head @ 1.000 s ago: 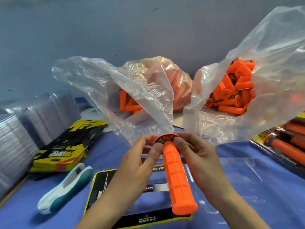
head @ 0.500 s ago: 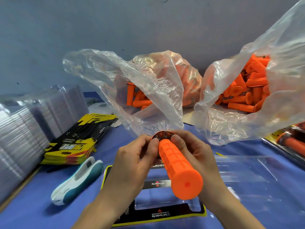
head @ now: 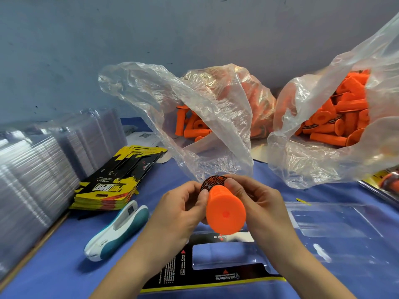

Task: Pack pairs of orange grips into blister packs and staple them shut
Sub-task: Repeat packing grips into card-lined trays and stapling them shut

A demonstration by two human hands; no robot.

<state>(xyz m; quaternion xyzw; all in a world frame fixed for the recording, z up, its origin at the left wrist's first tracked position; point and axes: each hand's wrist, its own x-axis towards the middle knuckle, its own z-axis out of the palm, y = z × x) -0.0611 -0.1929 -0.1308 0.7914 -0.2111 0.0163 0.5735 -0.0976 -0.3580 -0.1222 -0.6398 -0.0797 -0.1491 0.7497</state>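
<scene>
1. Head view. 1 orange grip (head: 224,210) is held in the air at centre, above the open blister pack (head: 216,275). Its closed end faces the camera and its printed flange is on the far end.
2. Left hand (head: 181,214): fingers (head: 199,198) curled, pinching the flange rim from the left. Right hand (head: 263,210): fingers curled round the flange end from the right. Both hold the same grip.
3. The blister pack lies near on the blue counter (head: 64,266), its carded half at centre and its clear half spread to the right. The cavities that show look unfilled; part is hidden behind the hands.
4. Stapler (head: 117,230) lies left of the pack, no hand on it. Card stack (head: 112,184) is farther left. 2 clear bags of loose grips stand at the far side, left bag (head: 205,117) and right bag (head: 323,126).
5. Judgement: the step is orienting the 1st grip before seating it. The next move calls for lowering it lengthwise into a cavity, flange to the matching end, then fetching grip 2. Stapling is not yet due.
</scene>
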